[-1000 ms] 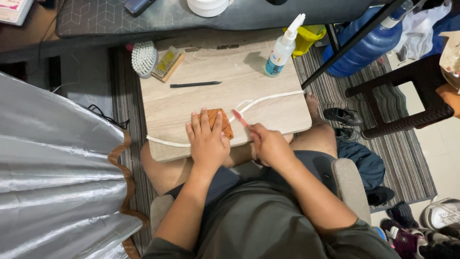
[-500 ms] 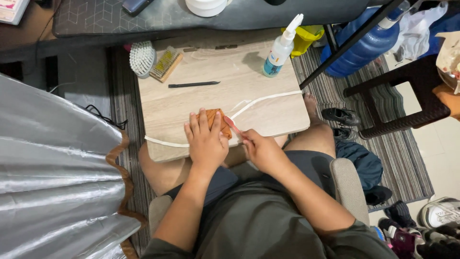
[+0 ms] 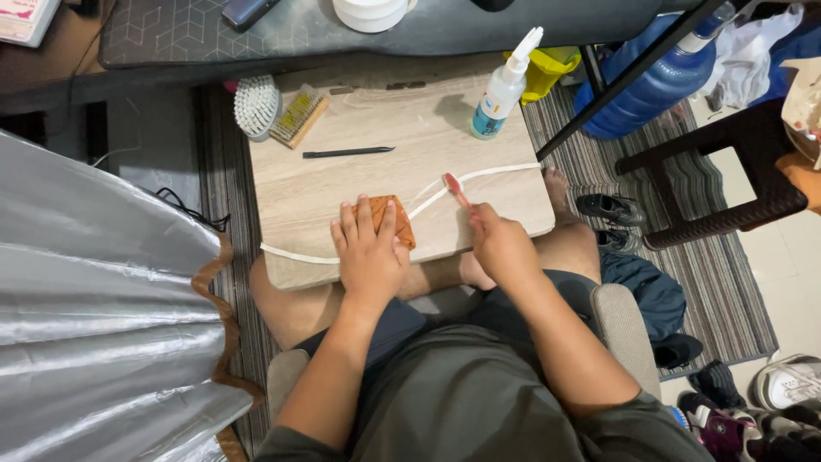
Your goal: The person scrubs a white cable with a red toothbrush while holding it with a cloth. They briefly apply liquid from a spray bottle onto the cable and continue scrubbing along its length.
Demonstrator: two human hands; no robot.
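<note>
A person sits with a light wooden table (image 3: 342,167) resting across the lap, seen from above. The left hand (image 3: 369,252) lies flat and open, fingers spread, pressing down on a small orange-brown leather piece (image 3: 400,218) near the table's front edge; only the top and right part of the piece shows past the fingers. The right hand (image 3: 499,242) is closed around the handle of a thin red tool (image 3: 455,187), whose tip points up and away from the body and sits just beside a white strap (image 3: 479,177). That strap runs in a long line across the table, from the left front edge, passing under or by the leather piece, and out toward the right edge. Farther back on the table lies a slim black tool (image 3: 346,153), well apart from both hands. At the back left corner sit a white round brush (image 3: 256,106) and a yellow-bristled brush (image 3: 300,116), touching or nearly so. A white squeeze bottle with a pointed nozzle (image 3: 505,85) stands tilted at the back right. To the left of the chair hangs a silver pleated cloth (image 3: 94,316). On the striped rug to the right stand a dark stool (image 3: 727,184) and a large blue water jug (image 3: 650,90).
</note>
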